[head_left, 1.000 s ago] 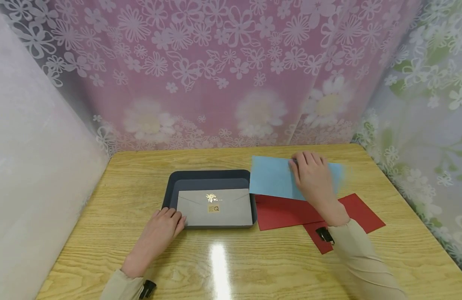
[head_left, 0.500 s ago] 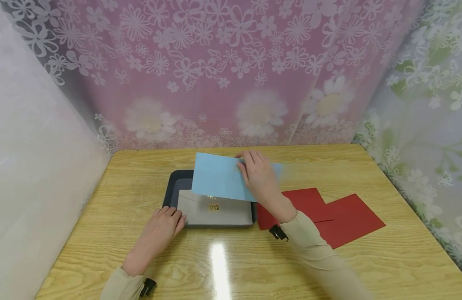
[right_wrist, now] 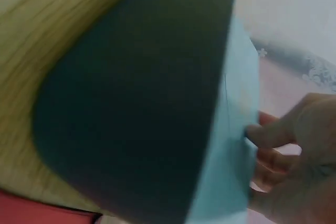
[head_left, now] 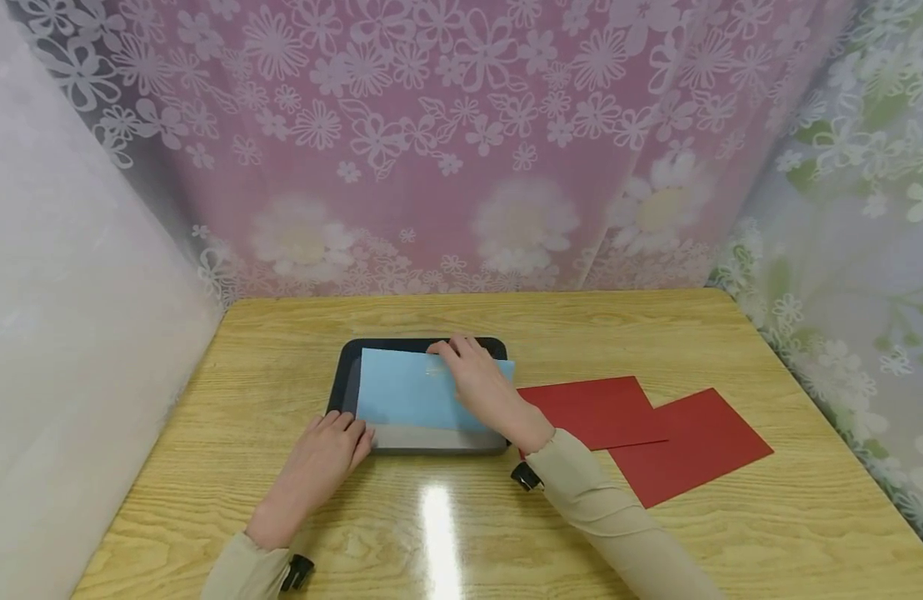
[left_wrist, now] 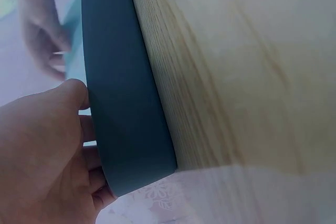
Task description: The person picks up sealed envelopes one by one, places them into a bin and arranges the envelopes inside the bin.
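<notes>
A light blue envelope [head_left: 401, 396] lies over a grey envelope [head_left: 431, 439] at the dark grey tray [head_left: 343, 385], leaving only the grey one's near strip in sight. My right hand [head_left: 484, 387] pinches the blue envelope along its far edge; the right wrist view has thumb and fingers of that hand [right_wrist: 299, 153] at the paper. At the tray's near left corner, my left hand [head_left: 322, 454] grips the rim. In the left wrist view its thumb [left_wrist: 76, 92] presses against the tray's wall [left_wrist: 118, 82], with the other fingers curled by the corner.
Two red envelopes [head_left: 592, 412] overlap on the wooden table [head_left: 259, 350], right of the tray. Floral curtains [head_left: 431, 167] hang behind the table and on the right; a pale sheet [head_left: 79, 292] stands on the left.
My right hand has carried the blue envelope leftward from above the red envelopes, then lowered it over the grey envelope in the tray. My left hand has stayed at the tray's corner.
</notes>
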Demonstrator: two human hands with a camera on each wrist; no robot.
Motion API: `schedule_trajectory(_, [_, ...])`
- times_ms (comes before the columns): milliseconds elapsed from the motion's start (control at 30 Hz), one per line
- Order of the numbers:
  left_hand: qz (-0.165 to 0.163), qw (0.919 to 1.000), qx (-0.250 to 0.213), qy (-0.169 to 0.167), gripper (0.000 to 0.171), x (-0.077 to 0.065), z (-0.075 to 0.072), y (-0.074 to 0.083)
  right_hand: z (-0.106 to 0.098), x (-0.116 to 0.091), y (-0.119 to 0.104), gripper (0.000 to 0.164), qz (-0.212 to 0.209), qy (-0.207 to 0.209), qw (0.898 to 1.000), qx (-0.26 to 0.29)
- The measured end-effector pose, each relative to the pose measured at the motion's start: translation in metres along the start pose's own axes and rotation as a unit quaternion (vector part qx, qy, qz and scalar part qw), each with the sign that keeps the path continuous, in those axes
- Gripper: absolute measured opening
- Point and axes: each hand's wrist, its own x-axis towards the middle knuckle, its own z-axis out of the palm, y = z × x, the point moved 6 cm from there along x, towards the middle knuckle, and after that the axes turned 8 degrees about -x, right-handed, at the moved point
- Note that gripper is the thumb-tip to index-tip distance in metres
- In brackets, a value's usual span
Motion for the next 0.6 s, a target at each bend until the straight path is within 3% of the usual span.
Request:
schedule_trajectory(233, [0.015,0.9999,0.003,0.008,0.032,0.0,0.001,-0.001,0.015,-0.009,0.0,0.049,-0.027,-0.075,0.995,-0.057])
schedule_trajectory(433, [0.01,0.9999,0.001,0.006,0.03,0.0,0.001,-0.001,0.025,-0.014,0.008,0.043,-0.003,-0.156,0.987,-0.037])
schedule_trajectory(500, [0.006,1.0,0.0,0.004,0.029,0.0,0.001,-0.001,0.023,-0.015,0.012,0.042,0.003,-0.161,0.987,-0.023])
schedule_trajectory(600, [0.0,1.0,-0.003,-0.001,0.029,0.0,0.0,-0.001,0.009,-0.016,0.023,0.033,0.008,-0.121,0.993,-0.007])
